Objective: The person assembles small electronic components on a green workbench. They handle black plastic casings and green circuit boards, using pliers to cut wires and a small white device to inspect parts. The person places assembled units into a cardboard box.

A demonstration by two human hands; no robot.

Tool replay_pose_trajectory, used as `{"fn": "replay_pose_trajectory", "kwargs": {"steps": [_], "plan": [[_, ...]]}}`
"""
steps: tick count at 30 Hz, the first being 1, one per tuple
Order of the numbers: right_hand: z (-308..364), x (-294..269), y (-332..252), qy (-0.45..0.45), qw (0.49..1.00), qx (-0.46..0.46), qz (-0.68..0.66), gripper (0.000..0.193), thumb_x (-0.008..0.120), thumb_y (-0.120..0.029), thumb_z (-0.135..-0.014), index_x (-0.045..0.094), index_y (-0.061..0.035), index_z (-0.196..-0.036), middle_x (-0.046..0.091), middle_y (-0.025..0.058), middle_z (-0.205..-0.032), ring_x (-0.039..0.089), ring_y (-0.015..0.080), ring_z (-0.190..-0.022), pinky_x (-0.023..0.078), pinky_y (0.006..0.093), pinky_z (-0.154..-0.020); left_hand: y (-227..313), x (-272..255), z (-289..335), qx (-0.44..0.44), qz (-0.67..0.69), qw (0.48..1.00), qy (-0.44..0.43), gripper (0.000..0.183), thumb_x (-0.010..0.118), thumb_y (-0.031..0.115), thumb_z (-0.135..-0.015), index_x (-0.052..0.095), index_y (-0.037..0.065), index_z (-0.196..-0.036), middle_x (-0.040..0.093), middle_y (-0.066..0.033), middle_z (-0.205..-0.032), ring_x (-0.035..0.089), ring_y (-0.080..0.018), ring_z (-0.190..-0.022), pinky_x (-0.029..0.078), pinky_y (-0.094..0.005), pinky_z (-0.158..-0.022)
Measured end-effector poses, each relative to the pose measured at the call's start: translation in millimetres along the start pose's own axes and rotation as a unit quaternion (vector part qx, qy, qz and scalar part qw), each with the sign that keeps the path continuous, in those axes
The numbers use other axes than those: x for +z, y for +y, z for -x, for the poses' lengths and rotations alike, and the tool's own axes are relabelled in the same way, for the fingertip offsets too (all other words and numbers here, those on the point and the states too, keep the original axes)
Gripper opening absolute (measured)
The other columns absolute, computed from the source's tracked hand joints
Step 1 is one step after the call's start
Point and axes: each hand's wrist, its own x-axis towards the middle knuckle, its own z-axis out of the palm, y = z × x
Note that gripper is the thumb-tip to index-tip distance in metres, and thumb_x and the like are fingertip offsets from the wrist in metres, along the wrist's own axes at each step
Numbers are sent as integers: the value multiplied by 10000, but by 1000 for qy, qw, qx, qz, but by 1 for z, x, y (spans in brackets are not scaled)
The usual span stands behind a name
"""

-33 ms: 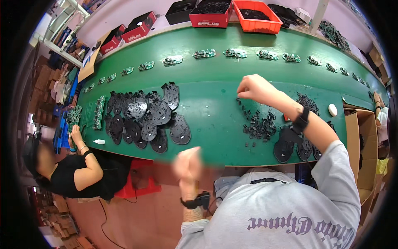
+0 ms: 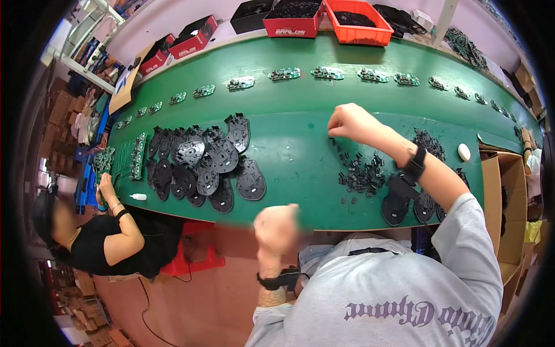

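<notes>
Black plastic pieces (image 2: 363, 175) toward the table's (image 2: 306, 173) near edge seem light, stiff, best side-gripped; right hand (image 2: 354, 124) pinched, contents unclear; left hand (image 2: 275, 229) blurred, can't tell.

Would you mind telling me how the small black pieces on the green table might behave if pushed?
The small black pieces would probably scatter rather than move together, since they lie loose, some of them apart. Each looks tiny, so likely light; their blocky shapes suggest sliding more than rolling on the green table.

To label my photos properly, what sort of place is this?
Probably an electronics assembly workshop: it has a long green workbench, a row of circuit boards, and a heap of small black parts.
</notes>
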Motion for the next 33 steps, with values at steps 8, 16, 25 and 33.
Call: {"fn": "replay_pose_trajectory", "kwargs": {"steps": [8, 16, 25, 33], "plan": [[-10, 38, 12, 31, 999, 26, 21, 105, 691, -80, -635, 692, -17, -719, 660, 173, -701, 667, 323, -720, 529, 393, -676, 74, 91, -57, 62, 187, 954, -224, 241, 703, 46, -731, 684, 61, -971, 635, -69, -880, 625, -248, -785, 516, -347, -675], [102, -98, 5, 186, 945, 103, -250, 124, 706, -114, -790, 680, -12, -856, 670, 34, -735, 608, 95, -673, 491, 259, -612, 105, 154, -72, 60, 103, 943, -311, 453, 720, 195, -773, 584, 25, -1170, 584, -92, -1055, 540, -272, -1021, 463, -410, -844], [255, -71, -1, 319, 818, 283, -387, 141, 685, -27, -820, 670, 35, -945, 695, 78, -846, 674, 131, -777, 512, 226, -663, 106, 181, -80, 63, 79, 940, -324, 345, 755, 147, -708, 612, 71, -1013, 552, -85, -1004, 535, -272, -950, 456, -384, -794], [264, -11, -18, 243, 853, 287, -363, 107, 715, -27, -768, 696, -8, -872, 606, 57, -1001, 599, 111, -851, 498, 241, -747, 96, 169, -88, -25, 134, 922, -363, 375, 754, 193, -743, 634, 49, -1068, 578, -83, -907, 620, -240, -792, 516, -346, -712]]}}
